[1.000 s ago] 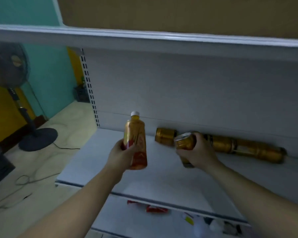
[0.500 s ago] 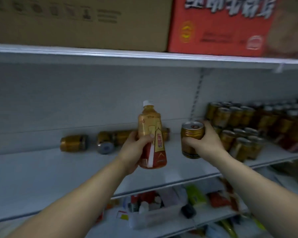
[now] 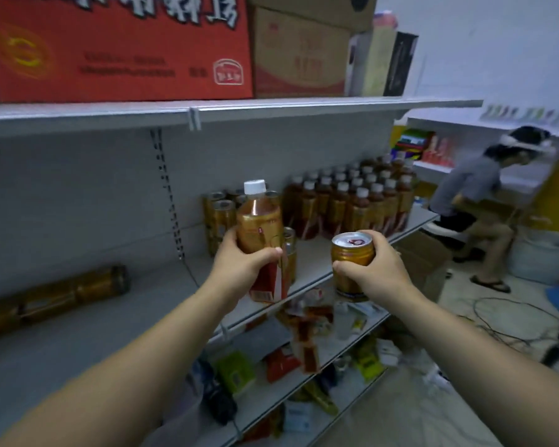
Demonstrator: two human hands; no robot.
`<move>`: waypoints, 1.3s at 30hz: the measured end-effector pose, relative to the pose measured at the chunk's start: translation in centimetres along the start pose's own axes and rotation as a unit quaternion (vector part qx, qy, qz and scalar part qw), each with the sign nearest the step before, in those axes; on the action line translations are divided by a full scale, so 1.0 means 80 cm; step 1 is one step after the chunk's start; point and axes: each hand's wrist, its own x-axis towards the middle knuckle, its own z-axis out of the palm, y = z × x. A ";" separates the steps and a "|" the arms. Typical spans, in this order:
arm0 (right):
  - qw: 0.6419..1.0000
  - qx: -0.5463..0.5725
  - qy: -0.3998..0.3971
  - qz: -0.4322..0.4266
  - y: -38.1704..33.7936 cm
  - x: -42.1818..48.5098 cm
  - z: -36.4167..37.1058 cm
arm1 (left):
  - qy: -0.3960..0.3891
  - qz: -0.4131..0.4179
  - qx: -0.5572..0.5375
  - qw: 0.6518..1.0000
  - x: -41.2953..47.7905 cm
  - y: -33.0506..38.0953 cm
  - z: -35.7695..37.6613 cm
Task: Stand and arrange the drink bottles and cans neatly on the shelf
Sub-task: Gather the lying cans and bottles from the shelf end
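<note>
Amber plastic drink bottle with a white cap (image 3: 259, 227) is held upright in the air in the left hand (image 3: 242, 269), whose fingers (image 3: 267, 254) wrap its middle, in front of the grey metal shelf (image 3: 94, 333). Just beside it, the short gold metal can (image 3: 352, 253) with a silver pull-tab top sits upright in the right hand (image 3: 375, 269), fingers (image 3: 347, 267) curled round its body, out past the shelf's front edge. From where I stand, this looks like the carrying step: both drinks are up at shelf height, not yet set down. Behind the bottle stands a cluster of upright gold cans (image 3: 218, 217), and to their right a tidy block of white-capped amber bottles (image 3: 352, 201). The next move should bring each drink to its own kind, base flat, without nudging those already standing. Far to the left, more gold cans lying on their sides (image 3: 52, 295) wait against the back panel, so plenty remains. A red printed carton (image 3: 110, 46) rests on the shelf above.
</note>
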 end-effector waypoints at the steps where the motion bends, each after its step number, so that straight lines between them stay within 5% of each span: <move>1: 1.000 0.005 0.000 0.000 0.006 0.010 -0.004 | 0.003 0.007 0.011 1.000 0.009 0.001 0.008; 7: 1.000 -0.002 -0.018 -0.010 0.030 0.107 0.016 | 0.026 0.033 0.074 0.996 0.090 -0.014 0.019; 19: 0.986 0.001 -0.154 -0.070 0.049 0.255 0.083 | 0.194 0.009 0.066 0.979 0.183 -0.029 0.012; 30: 0.944 0.000 -0.315 -0.098 0.164 0.281 0.102 | 0.285 -0.004 0.065 0.956 0.179 -0.037 0.071; 39: 0.927 -0.048 -0.343 -0.143 0.185 0.291 0.109 | 0.336 0.002 0.089 0.938 0.164 -0.033 0.125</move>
